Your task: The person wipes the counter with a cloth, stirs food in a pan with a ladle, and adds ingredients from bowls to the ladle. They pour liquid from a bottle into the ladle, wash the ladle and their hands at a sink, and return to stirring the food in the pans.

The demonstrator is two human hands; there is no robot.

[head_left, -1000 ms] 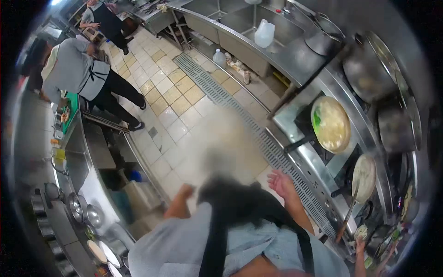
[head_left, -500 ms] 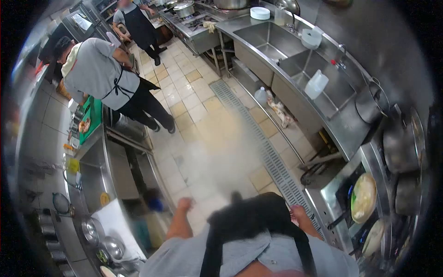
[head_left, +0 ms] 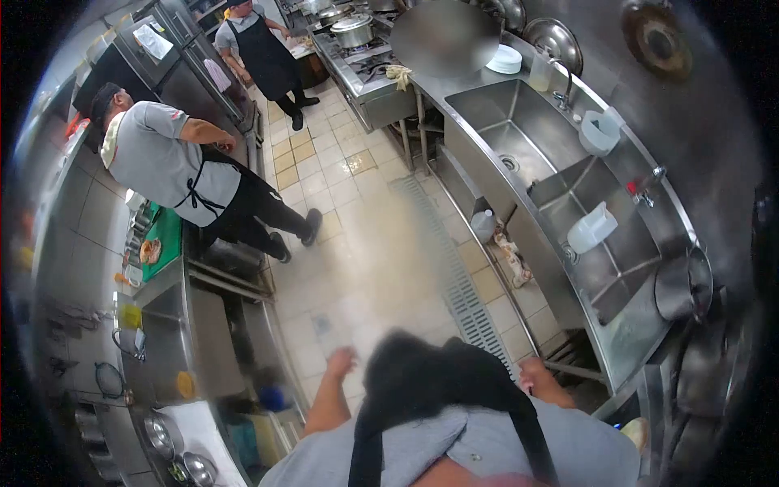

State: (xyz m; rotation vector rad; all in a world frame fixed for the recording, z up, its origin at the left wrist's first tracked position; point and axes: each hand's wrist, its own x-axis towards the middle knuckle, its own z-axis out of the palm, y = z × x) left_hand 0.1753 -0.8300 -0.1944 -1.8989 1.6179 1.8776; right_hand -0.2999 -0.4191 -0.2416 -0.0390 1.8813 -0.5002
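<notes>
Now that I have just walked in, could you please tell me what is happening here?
The camera wearer has the left hand and right hand out on either side of a black apron, with nothing visibly held. One co-worker stands beside a green cutting board with food on it; another co-worker stands farther back, near a stove. On the right, a white jug lies in a sink.

This is a working restaurant-style kitchen: a wide stove (head_left: 349, 89) carries a pot (head_left: 353, 34), and beside it runs a metal counter with a deep double sink (head_left: 519, 126) and stacked plates (head_left: 505, 59). Two co-workers (head_left: 174, 154) wear black aprons, a green cutting board (head_left: 170, 226) holds food, and a long drain grate (head_left: 469, 312) crosses the tiled floor (head_left: 333, 174).
</notes>
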